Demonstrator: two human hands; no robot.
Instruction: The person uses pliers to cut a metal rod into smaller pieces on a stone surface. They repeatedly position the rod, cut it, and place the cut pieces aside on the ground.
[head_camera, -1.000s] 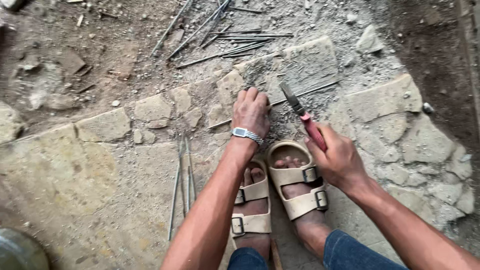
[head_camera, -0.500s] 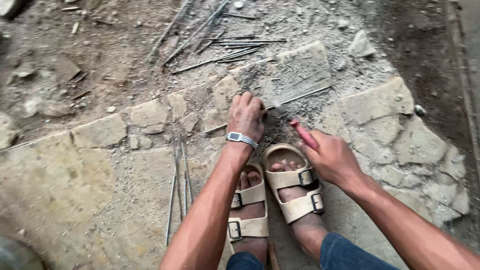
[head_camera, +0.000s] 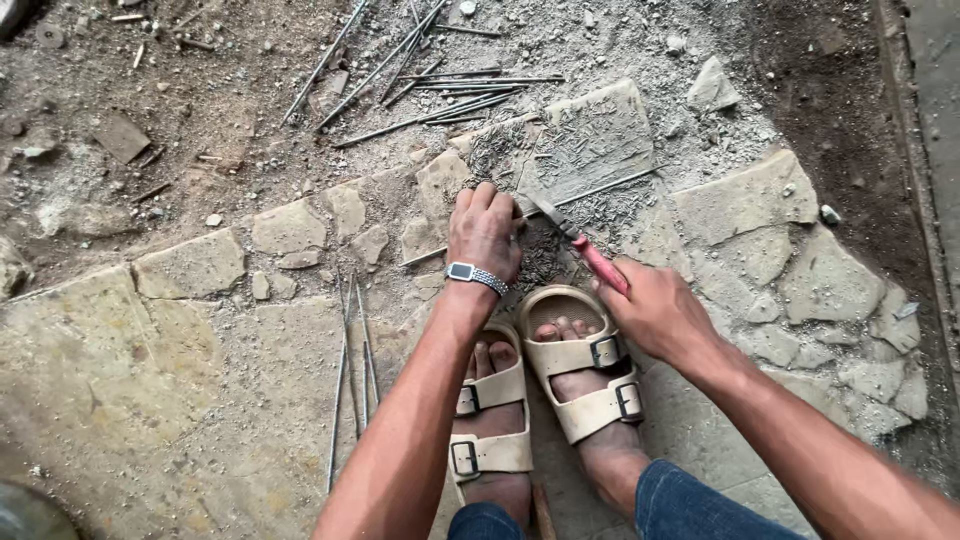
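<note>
Red-handled knife (head_camera: 585, 248), beige sandals (head_camera: 590, 375), silver watch (head_camera: 474, 276), grey stone (head_camera: 590, 140)

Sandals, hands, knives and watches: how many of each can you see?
Sandals: 2, the left sandal and the right sandal
Hands: 2, the left hand and the right hand
Knife with a red handle: 1
Wristwatch: 1
Total: 6

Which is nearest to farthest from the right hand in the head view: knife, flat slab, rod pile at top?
1. Knife: held in the right hand, blade pointing up-left.
2. Flat slab: just above the blade tip.
3. Rod pile: far top, left of centre, beyond the slab.
</note>
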